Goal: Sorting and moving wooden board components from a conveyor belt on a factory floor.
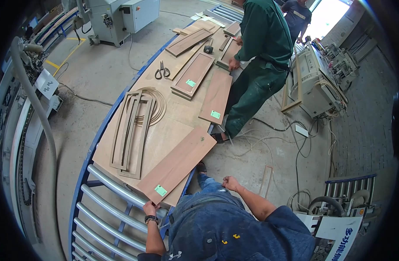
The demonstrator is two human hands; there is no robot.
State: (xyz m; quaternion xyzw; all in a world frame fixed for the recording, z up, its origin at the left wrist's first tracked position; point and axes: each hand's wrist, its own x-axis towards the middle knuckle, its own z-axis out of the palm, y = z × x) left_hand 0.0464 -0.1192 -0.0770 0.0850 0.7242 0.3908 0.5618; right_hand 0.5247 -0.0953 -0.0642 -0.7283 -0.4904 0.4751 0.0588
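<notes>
Left hand (151, 209) at the near end of a flat wooden panel (177, 162), fingers bent against its edge close to the corner; thumb side poorly seen, so cannot tell whether it clamps the panel or merely touches. Dark watch (151, 219) on that wrist. Right hand (230, 183) well apart from the panel, out over the floor beside the hip, fingers curled together in a loose fist. Panel lies aslant along the right side of a broad pale board (180, 114), just past the bare metal rollers (118, 187) of a conveyor. Close on its left, narrow wooden frames (144, 139) overlap one another across a coil of thin strip (161, 106). Beyond: dark shears (162, 67), a black-headed mallet (208, 49), a raised-border panel (194, 74) and a second flat panel (217, 91). Co-worker in green (264, 37) bends over the far right side, both hands at a framed piece (228, 55); that person's foot shows near the first panel's far corner. First panel itself: long, rectangular, pinkish brown, faint grain along its length; green label (160, 190) at the near end, small dark mark toward the far end.
</notes>
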